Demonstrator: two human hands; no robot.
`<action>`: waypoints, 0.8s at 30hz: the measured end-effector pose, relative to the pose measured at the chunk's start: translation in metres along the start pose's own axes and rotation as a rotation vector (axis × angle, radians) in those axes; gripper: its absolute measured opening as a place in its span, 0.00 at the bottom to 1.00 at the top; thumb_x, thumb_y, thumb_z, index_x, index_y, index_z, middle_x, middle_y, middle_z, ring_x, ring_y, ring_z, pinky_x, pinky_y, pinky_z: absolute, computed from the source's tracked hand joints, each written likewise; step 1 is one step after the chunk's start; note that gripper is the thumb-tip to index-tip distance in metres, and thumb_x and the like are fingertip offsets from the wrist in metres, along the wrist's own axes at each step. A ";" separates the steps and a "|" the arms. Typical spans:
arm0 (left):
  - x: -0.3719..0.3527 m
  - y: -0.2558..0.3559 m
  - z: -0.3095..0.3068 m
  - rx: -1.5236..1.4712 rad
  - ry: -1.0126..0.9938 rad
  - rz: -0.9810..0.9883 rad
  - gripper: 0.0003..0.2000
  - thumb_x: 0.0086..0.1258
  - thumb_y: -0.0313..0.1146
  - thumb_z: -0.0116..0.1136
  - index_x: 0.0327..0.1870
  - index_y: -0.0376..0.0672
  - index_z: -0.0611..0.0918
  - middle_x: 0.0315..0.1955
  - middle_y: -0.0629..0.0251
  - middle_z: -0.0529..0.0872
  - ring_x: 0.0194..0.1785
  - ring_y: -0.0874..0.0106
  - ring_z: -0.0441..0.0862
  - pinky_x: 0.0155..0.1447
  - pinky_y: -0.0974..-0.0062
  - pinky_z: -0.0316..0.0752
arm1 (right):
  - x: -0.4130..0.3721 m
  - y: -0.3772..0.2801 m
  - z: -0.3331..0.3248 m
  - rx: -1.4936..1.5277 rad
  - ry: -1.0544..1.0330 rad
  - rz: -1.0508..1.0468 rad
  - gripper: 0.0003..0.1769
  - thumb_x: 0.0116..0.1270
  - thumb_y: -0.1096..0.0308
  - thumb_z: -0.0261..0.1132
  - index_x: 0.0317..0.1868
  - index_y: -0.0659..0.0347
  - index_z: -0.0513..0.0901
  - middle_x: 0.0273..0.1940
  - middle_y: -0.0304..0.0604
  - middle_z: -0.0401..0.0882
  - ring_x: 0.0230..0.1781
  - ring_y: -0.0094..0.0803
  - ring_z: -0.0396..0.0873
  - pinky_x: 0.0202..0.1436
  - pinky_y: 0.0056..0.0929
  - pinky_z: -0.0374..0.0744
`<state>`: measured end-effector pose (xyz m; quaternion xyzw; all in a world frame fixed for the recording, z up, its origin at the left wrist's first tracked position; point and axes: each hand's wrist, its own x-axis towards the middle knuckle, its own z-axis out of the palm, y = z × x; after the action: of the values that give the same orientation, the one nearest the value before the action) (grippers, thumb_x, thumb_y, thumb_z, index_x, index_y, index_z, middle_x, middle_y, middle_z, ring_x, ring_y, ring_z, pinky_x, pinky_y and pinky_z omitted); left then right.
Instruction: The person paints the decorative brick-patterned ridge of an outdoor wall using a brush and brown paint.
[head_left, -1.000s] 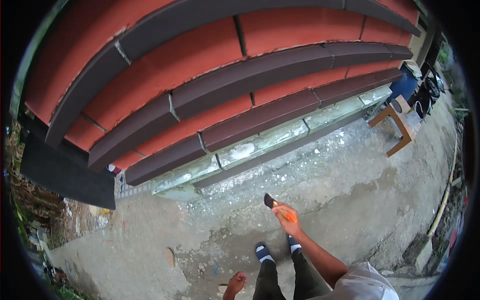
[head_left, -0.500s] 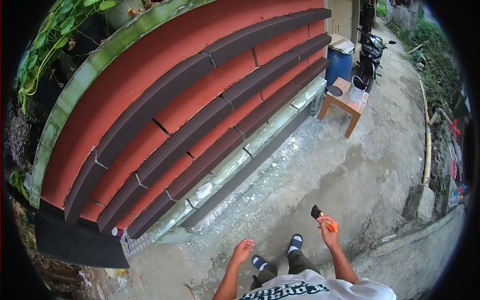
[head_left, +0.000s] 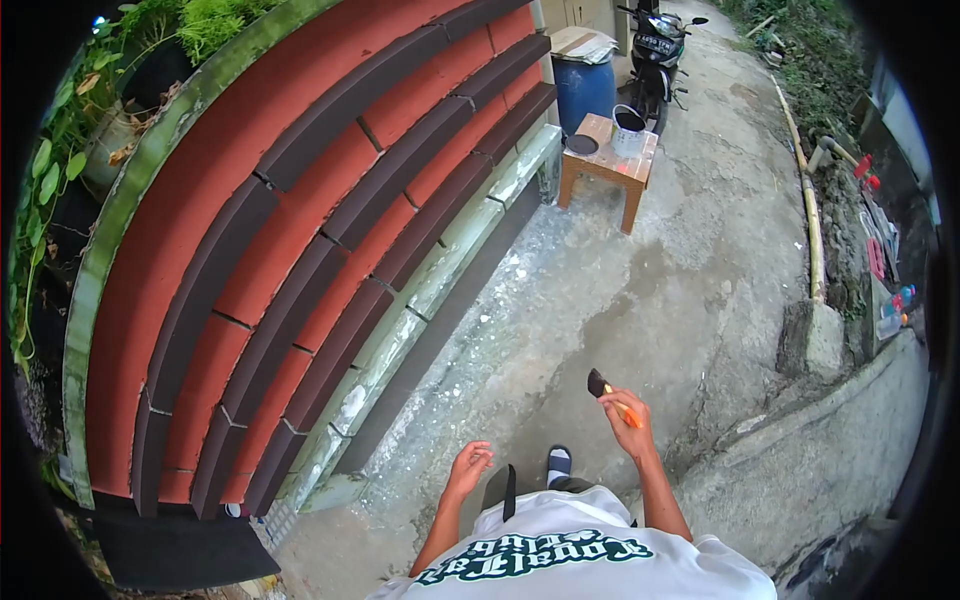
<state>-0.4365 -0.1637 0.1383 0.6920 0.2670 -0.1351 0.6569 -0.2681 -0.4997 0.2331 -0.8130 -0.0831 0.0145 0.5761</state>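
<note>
My right hand [head_left: 630,430] is closed round the orange handle of a paintbrush [head_left: 598,383], its dark bristles pointing up and to the left over the concrete path. Nothing shows in my left hand [head_left: 467,467], which hangs half open, its fingers loosely bent. To the left stands a red wall [head_left: 215,200] with raised dark brown bands [head_left: 345,235]; neither hand touches it. Beyond my hands, a white pail [head_left: 628,143] and a dark round lid [head_left: 581,145] rest on a small brown table [head_left: 632,178].
A blue barrel [head_left: 585,95] and a parked motorbike [head_left: 657,50] stand past the table. A pale green ledge [head_left: 440,275] runs along the wall's foot. On the right are a bamboo pole [head_left: 812,220] and a low concrete wall [head_left: 800,450]. Plants [head_left: 75,140] hang at upper left.
The table, pail and motorbike now appear nearer and farther left as my view has shifted and I have moved along the path. The paintbrush stays in my right hand.
</note>
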 end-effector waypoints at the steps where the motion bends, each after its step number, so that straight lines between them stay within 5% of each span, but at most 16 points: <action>1: 0.003 0.010 0.008 -0.003 -0.015 0.016 0.16 0.76 0.35 0.59 0.61 0.44 0.78 0.47 0.63 0.86 0.45 0.73 0.86 0.52 0.73 0.76 | 0.008 -0.002 -0.006 0.008 0.031 0.000 0.06 0.68 0.73 0.67 0.43 0.58 0.89 0.50 0.54 0.86 0.51 0.45 0.85 0.54 0.34 0.79; 16: 0.203 0.126 0.120 -0.017 -0.221 0.108 0.13 0.74 0.30 0.59 0.56 0.38 0.81 0.45 0.61 0.88 0.43 0.74 0.85 0.51 0.75 0.79 | 0.175 0.035 -0.074 -0.023 0.189 0.024 0.06 0.68 0.73 0.68 0.44 0.59 0.89 0.49 0.53 0.86 0.52 0.43 0.85 0.54 0.33 0.79; 19: 0.265 0.177 0.151 -0.027 -0.272 0.171 0.13 0.72 0.28 0.58 0.56 0.37 0.81 0.44 0.62 0.87 0.43 0.75 0.85 0.51 0.75 0.79 | 0.227 0.036 -0.097 -0.010 0.197 0.096 0.06 0.69 0.73 0.67 0.44 0.59 0.89 0.50 0.53 0.86 0.52 0.42 0.85 0.54 0.33 0.79; 22: 0.314 0.240 0.180 -0.010 -0.285 0.186 0.13 0.71 0.27 0.58 0.55 0.37 0.81 0.44 0.62 0.87 0.43 0.75 0.84 0.51 0.75 0.79 | 0.280 0.043 -0.118 -0.055 0.215 0.004 0.06 0.69 0.76 0.66 0.43 0.61 0.89 0.48 0.48 0.85 0.41 0.29 0.83 0.46 0.26 0.79; 24: 0.347 0.282 0.199 -0.019 -0.313 0.266 0.13 0.72 0.26 0.58 0.55 0.37 0.81 0.43 0.62 0.87 0.43 0.76 0.84 0.50 0.76 0.79 | 0.305 0.046 -0.132 -0.044 0.242 0.088 0.06 0.69 0.75 0.66 0.43 0.60 0.89 0.49 0.51 0.86 0.46 0.37 0.85 0.50 0.30 0.80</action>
<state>0.0352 -0.2912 0.1676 0.6856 0.0692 -0.1505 0.7089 0.0543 -0.5919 0.2562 -0.8241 0.0225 -0.0605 0.5628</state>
